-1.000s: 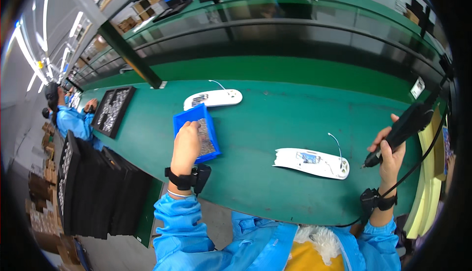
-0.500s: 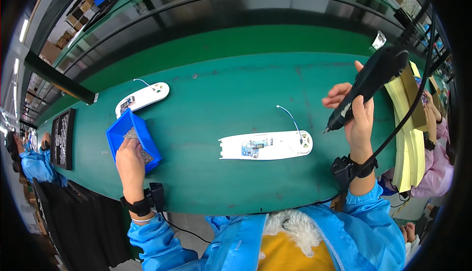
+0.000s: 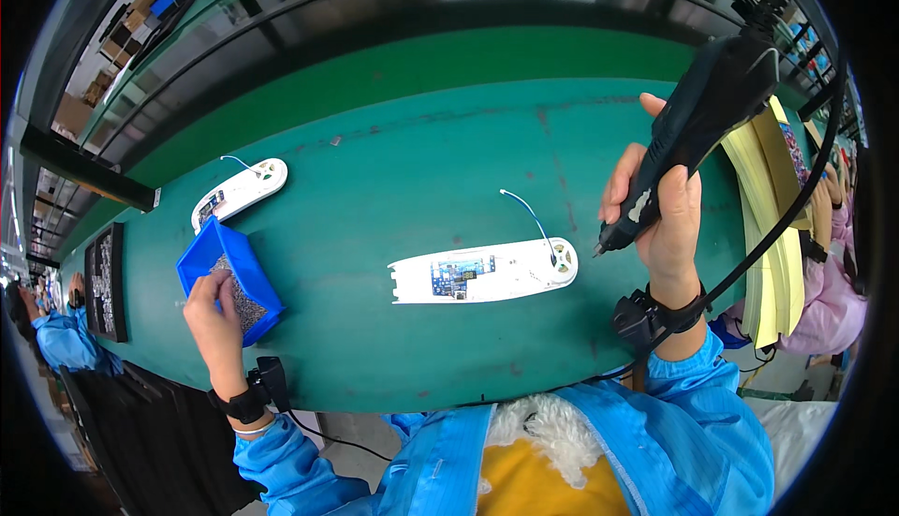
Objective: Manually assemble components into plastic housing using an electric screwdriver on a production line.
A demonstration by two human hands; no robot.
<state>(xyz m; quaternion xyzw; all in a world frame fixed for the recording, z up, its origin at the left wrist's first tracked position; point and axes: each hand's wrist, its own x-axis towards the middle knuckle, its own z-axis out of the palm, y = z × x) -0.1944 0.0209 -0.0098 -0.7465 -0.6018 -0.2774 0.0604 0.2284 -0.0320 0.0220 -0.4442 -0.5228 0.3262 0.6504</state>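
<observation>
My left hand is over the near left part of a blue bin of small grey metal screws. Its thumb and fingers are pinched together; whatever lies between the tips is too small to make out. My right hand grips a black electric screwdriver, its bit slanting down and left above the table. Left of the bit lies a long white plastic housing, with a blue circuit board in it and a thin blue-white wire rising from its rounded right end.
A second white housing with a wire lies behind the bin. A black tray of small parts is at the far left. Yellow card sheets stand at the right. A black cable hangs beside my right arm. People sit at both sides.
My left hand has lifted from among the screws toward the bin's near left side, fingers pinched. My right fingers have closed further round the screwdriver. The whole view has shifted slightly.
</observation>
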